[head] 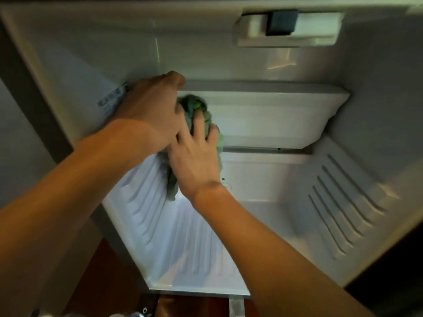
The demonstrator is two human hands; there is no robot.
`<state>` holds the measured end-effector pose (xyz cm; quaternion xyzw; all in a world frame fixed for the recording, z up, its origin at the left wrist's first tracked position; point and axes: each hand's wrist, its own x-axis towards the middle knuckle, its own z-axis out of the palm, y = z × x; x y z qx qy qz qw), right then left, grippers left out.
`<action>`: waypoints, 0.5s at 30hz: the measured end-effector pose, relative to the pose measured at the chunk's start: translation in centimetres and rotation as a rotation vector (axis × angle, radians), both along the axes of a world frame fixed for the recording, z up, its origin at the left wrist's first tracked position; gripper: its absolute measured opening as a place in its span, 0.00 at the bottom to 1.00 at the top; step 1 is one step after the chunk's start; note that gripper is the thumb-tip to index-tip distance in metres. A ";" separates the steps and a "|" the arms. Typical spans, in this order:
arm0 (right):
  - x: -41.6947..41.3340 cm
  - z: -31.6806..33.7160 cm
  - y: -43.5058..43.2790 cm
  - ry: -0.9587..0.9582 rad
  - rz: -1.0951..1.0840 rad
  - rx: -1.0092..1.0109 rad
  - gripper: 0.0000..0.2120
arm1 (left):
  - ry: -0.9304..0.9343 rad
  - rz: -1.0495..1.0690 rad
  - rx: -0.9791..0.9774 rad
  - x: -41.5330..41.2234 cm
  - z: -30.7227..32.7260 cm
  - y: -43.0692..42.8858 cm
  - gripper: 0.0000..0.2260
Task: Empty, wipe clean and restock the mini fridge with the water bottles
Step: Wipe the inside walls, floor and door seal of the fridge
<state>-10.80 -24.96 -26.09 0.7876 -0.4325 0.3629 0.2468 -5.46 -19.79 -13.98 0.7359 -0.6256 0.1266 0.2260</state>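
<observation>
Mini fridge [274, 179] stands open, its interior filling the view. Left hand [148, 110] grips a bunched green cloth [193, 106] at the left inner wall. Right hand [194, 163] presses the cloth, fingers spread. Control housing [286, 26] sits upper right.

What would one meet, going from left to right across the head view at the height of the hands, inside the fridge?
First the wall sticker → left hand → green cloth → white ledge at the back → ribbed right wall. The right hand overlaps the cloth, so it is left out.
</observation>
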 end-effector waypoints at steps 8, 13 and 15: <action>-15.2 -3.0 -2.3 -0.182 -0.101 0.108 0.41 | 0.032 0.004 0.041 0.1 -0.1 0.4 0.25; -11.5 -2.7 -1.7 -0.462 -0.169 0.130 0.39 | 0.048 -0.008 0.082 0.2 0.4 0.6 0.27; -7.5 -2.2 -1.4 -0.453 -0.134 0.065 0.33 | 0.052 -0.019 0.095 0.2 0.6 0.7 0.28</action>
